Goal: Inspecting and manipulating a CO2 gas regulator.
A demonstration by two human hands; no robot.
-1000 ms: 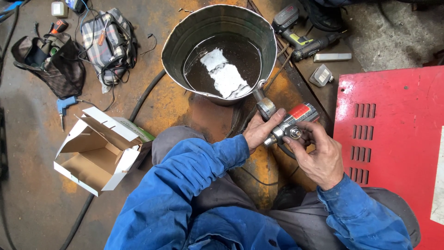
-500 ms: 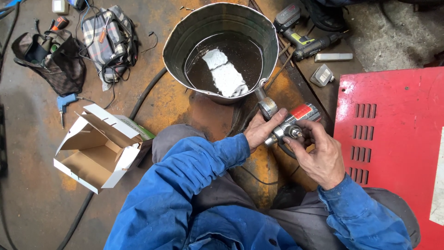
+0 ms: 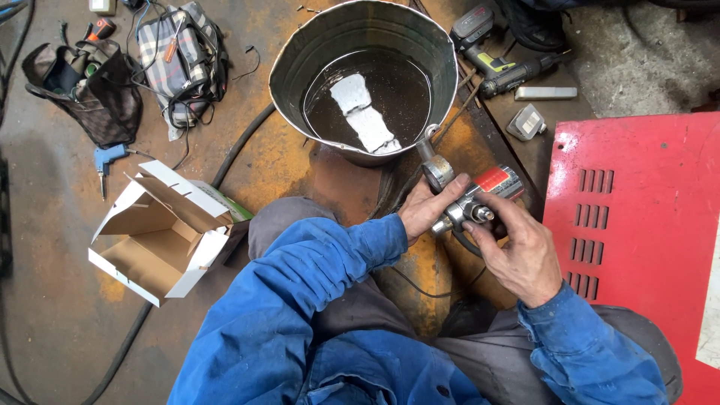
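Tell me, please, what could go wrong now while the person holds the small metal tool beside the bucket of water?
1. Both the left hand and the right hand hold the metal tool close to the bucket of water; a slip might drop it in.
2. A black cable lies on the floor near the knees and might snag.
3. The open cardboard box sits close by and could be knocked.

The person wears a bright blue work jacket with long, creased sleeves, the left sleeve (image 3: 300, 300) filling the lower middle of the frame and the right sleeve (image 3: 592, 352) ending in a loose cuff at lower right. Grey trousers (image 3: 480, 360) show between them. Both hands are bare.
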